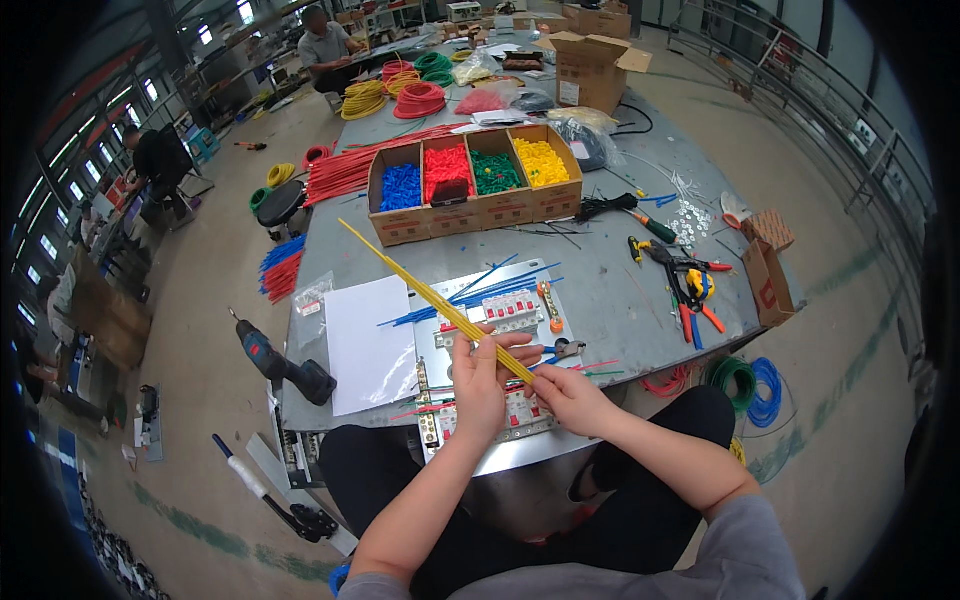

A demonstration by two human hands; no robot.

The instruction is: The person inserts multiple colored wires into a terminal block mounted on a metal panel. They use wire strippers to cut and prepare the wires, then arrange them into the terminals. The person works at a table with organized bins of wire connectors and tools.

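A bundle of straight yellow wires [428, 294] slants across the metal mounting plate [480, 462], its far ends pointing up and left. My left hand [482, 384] supports the bundle near its lower part, thumb over it and fingers stretching out behind. At the lower end, my right hand [572, 400] pinches the wires between thumb and fingers. Beneath, the plate carries rows of white circuit breakers [512, 314] with red switches. Loose blue wires [490, 294] lie over the upper row. Blue-handled cutters [566, 350] rest just beyond my right hand.
A divided cardboard box [475, 212] holds blue, red, green and yellow caps. A cordless drill [284, 358] lies left of a white sheet [368, 345]. Several pliers [690, 290] and a screwdriver [652, 226] are to the right. Wire coils [420, 98] and people are farther off.
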